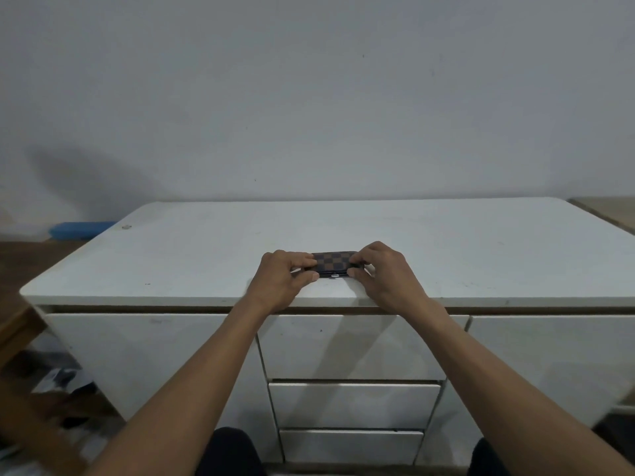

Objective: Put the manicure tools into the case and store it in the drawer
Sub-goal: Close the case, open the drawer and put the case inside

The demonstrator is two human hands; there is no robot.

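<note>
A small checkered brown-and-black manicure case (332, 262) lies closed on the white cabinet top (206, 255), near its front edge. My left hand (283, 278) grips the case's left end, fingers on top and thumb at the front. My right hand (383, 273) grips the right end the same way. A small metal clasp shows at the case's front edge. No loose tools are visible. Below the top, three white drawers (354, 405) are stacked in the middle, all closed.
Wider white cabinet fronts (144, 359) flank the drawers. A blue object (80, 230) lies on the brown floor at the left, with dark clutter lower left. A wooden surface (608, 209) sits at the far right. A grey wall stands behind.
</note>
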